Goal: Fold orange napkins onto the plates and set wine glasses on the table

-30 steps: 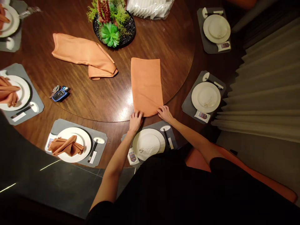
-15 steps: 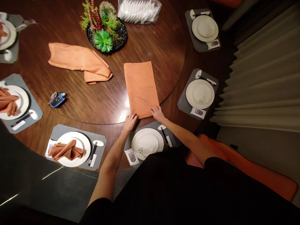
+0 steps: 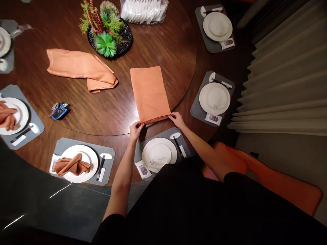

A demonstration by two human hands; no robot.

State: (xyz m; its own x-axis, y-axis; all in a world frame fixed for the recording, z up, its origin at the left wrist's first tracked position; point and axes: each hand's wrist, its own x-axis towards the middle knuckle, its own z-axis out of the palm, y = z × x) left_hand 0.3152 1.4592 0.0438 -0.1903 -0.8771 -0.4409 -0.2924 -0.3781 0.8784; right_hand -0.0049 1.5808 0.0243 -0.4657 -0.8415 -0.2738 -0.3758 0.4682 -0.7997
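An orange cloth napkin (image 3: pixel 149 90), folded to a rectangle, lies on the round wooden turntable (image 3: pixel 107 117). Its near edge is pinched up in a narrow fold. My left hand (image 3: pixel 136 129) is closed on the near left corner, and my right hand (image 3: pixel 177 119) is closed on the near right corner. Just below, between my forearms, a white plate (image 3: pixel 159 154) rests on a grey placemat (image 3: pixel 139 151), with black chopsticks (image 3: pixel 178 146) to its right. Farther left on the turntable lies a loosely folded pile of orange napkins (image 3: pixel 76 64).
A succulent planter (image 3: pixel 109 42) and a clear bag of white packets (image 3: pixel 144 12) stand farther back. Keys with a blue fob (image 3: pixel 60 110) lie at left. A folded napkin (image 3: pixel 73 165) sits on the neighbouring plate. An orange chair (image 3: pixel 268 177) is at my right.
My hands were laid over the napkin's near corners. Now they pinch them, and the near edge is lifted and turned up. The whole view has shifted slightly.
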